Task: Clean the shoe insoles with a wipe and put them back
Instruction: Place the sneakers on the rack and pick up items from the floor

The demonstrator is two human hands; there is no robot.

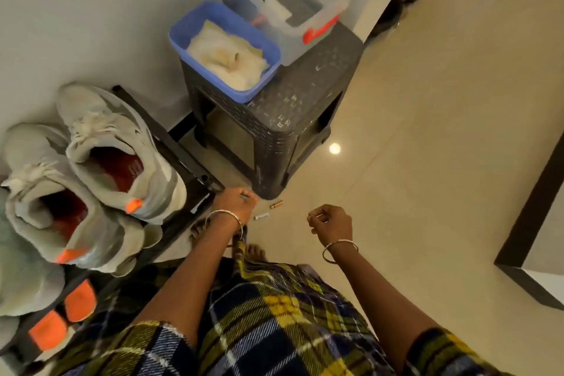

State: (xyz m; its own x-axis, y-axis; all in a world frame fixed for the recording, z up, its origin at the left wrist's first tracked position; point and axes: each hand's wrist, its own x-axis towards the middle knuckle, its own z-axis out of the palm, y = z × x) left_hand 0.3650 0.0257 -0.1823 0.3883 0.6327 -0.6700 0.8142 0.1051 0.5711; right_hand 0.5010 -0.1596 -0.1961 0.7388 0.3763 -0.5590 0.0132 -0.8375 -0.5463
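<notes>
Fingers on the right hand [331,221] are curled into a fist, and I can see nothing in it. Fingers on the left hand [235,204] are curled too, but I cannot tell if they hold some small thing. Both hands hang over the floor [427,131], apart from each other. Each wrist has a thin bangle.

One grey shoe [100,119] and the other shoe [33,162] sit side by side on a black rack [183,159], to the left of the hands. No hand touches them. A red insole [119,168] shows inside the first shoe, and a second red insole [65,214] shows inside the other. Both shoes have an orange tab at the heel.

A black stool [305,94] stands next to the rack. On it is a blue tub [198,15] with a white cloth [227,61] inside. A clear box [329,18] sits just behind the tub. Two tiny things lie on the floor near the left hand, too small to tell.
</notes>
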